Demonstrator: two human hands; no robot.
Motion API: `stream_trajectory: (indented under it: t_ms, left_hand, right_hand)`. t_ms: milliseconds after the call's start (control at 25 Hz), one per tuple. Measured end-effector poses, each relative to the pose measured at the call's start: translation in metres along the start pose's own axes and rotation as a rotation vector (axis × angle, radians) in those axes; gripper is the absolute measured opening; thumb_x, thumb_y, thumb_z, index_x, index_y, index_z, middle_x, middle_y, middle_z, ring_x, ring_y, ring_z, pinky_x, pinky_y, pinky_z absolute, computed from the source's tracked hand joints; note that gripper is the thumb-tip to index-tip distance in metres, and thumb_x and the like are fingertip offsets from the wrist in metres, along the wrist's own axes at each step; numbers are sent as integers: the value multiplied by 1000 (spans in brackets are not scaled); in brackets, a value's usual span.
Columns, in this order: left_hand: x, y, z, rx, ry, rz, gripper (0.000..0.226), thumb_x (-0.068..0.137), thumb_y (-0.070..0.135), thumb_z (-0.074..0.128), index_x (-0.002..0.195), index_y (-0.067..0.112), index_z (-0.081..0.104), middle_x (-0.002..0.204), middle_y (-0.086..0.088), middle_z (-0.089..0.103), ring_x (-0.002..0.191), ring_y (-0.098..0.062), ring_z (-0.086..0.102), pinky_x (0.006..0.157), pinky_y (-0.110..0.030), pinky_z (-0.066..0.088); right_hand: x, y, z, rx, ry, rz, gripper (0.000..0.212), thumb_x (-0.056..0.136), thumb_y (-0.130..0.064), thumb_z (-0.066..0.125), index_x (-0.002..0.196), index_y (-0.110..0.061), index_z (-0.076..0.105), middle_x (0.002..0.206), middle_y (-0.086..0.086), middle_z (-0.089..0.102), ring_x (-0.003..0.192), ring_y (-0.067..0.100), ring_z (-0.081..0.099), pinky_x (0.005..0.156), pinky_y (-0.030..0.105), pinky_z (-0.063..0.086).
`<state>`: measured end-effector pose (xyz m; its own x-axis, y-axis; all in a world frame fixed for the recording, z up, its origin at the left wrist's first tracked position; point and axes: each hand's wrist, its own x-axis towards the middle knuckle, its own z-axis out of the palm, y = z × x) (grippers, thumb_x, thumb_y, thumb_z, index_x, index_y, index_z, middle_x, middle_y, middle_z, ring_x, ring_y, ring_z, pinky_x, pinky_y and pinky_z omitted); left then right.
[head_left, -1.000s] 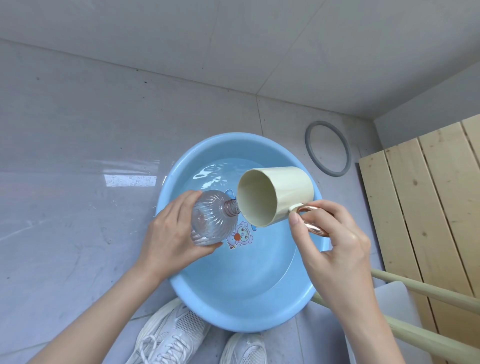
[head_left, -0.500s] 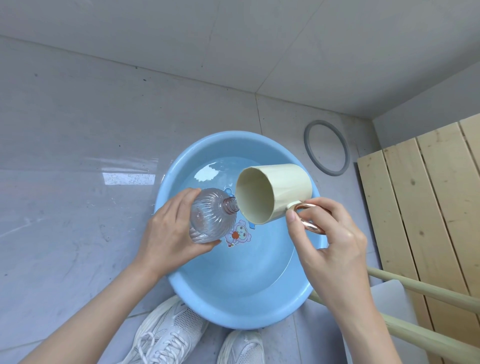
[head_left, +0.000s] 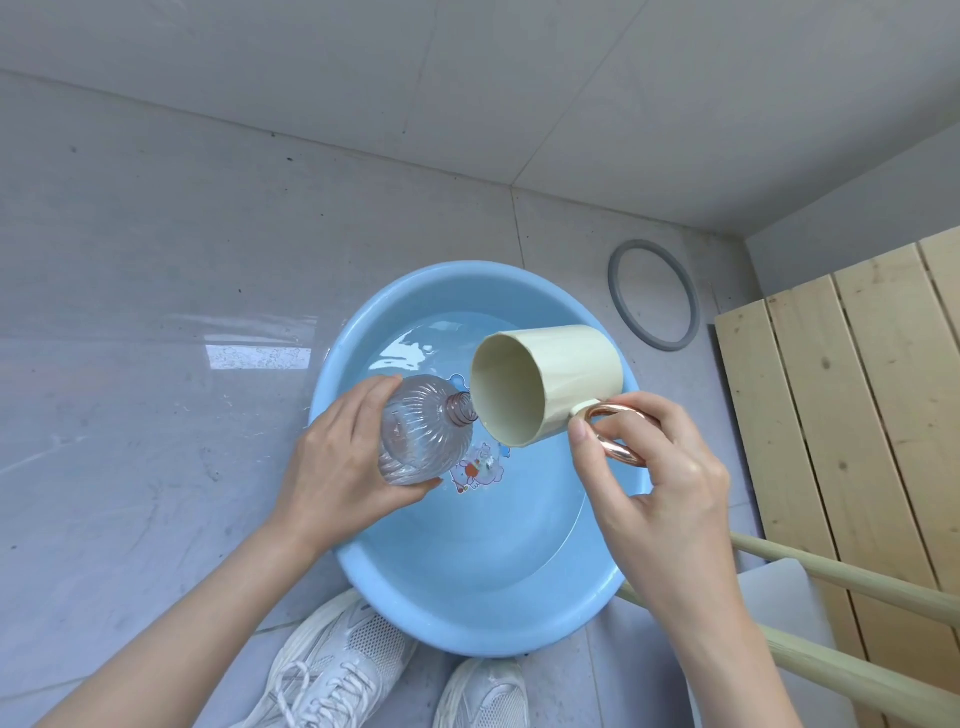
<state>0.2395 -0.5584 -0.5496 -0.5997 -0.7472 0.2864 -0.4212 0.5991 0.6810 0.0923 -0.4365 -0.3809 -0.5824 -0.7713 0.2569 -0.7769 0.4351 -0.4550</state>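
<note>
Bottle (head_left: 423, 431) of clear ribbed plastic, uncapped, threaded neck tilted up and to the right, held above the near-left part of a blue basin (head_left: 467, 631). Clasped round the body by the left hand (head_left: 343, 467), fingers over the top and thumb beneath. Contents not determinable through the ribbing. Mug (head_left: 550, 384), cream-coloured, cylindrical, tipped on its side with the open mouth facing the bottle, rim just beside the bottle neck; contact between the two not confirmable. Copper-toned ring handle (head_left: 615, 434) pinched by thumb and fingers of the right hand (head_left: 660, 483). Hands apart, one on each vessel, both over the basin. Basin round, shallow water inside with bright reflections at the far side, cartoon decal (head_left: 475, 467) on the bottom, partly hidden by the bottle. Basin set on pale grey glossy floor tiles (head_left: 156, 312), dark specks and faint scuffs on the surface, patch of glare to the left of the basin. Grey ring (head_left: 653, 295) flat on the tiles just beyond the basin, to the right. Pale wooden slats (head_left: 857, 415) at the right edge, two light poles (head_left: 857, 587) and a grey panel (head_left: 779, 613) below them. Two white laced shoes (head_left: 337, 670) at the near rim of the basin. Plain grey wall (head_left: 467, 78) behind, meeting the floor along a straight joint.
</note>
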Motion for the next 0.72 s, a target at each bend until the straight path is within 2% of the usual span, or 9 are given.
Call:
stream_trajectory:
  t_ms: [160,400,720]
  left_hand:
    - [0,0,0,-2,2,-5,90,60,60,66,128,4,46,122,-12,60,111,-20,51,92,-26,39]
    - [-1,0,0,3,-1,-7,91,61,61,64,127,2,48,122,-13,60,111,-20,50,93,-25,38]
    - [0,0,0,2,-4,-10,91,61,62,64,127,2,49,122,-12,60,111,-20,50,92,-26,39]
  right_hand:
    - [0,0,1,-18,-4,-12,27,87,-39,57,76,-17,67,96,-1,59,84,16,62,78,23,51]
    - [-1,1,2,-34,-5,-36,27,88,-38,57,77,-15,67,97,1,59,85,17,61,75,35,54]
    - [-1,2,3,-43,-1,-54,28,89,-38,56,77,-15,68,98,2,58,86,20,61,75,39,54]
